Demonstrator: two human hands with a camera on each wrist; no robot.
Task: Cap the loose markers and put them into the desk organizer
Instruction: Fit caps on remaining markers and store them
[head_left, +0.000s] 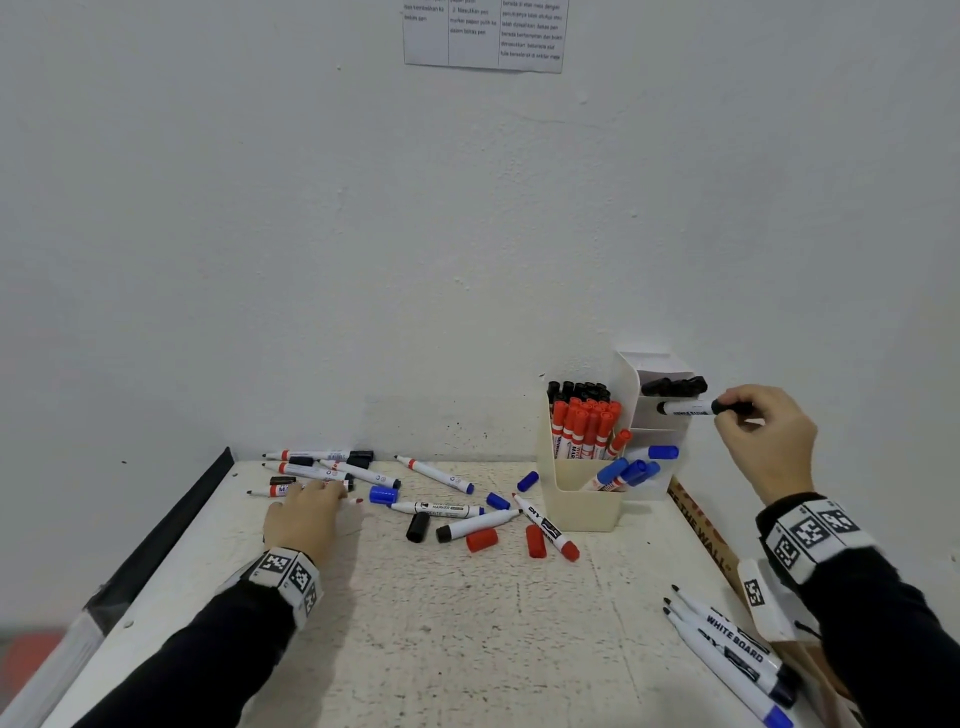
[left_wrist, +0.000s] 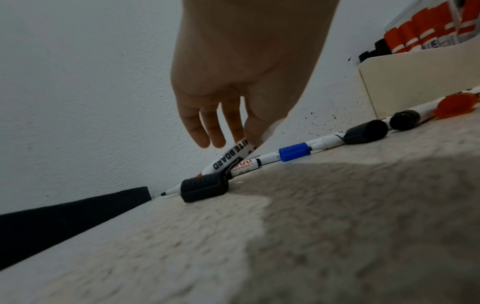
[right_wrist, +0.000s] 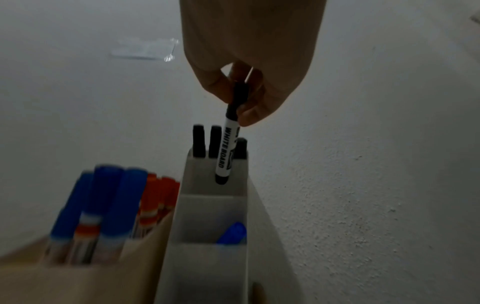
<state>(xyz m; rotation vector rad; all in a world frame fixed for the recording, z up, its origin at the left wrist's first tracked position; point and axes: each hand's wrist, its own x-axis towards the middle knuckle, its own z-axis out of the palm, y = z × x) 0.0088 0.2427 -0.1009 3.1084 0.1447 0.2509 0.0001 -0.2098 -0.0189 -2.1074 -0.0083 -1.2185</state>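
My right hand pinches a capped black marker by its cap. It holds the marker over the white desk organizer, barrel end at the top compartment, where other black markers stand. In the right wrist view the marker hangs from my fingers. My left hand is on the table at the left; its fingertips pinch a whiteboard marker, tilted up at one end. Loose markers and red, blue and black caps lie between.
The organizer's cream section holds red, black and blue capped markers. Three uncapped markers lie at the front right. A cardboard box borders the table's right side, a dark strip its left edge. The wall stands close behind.
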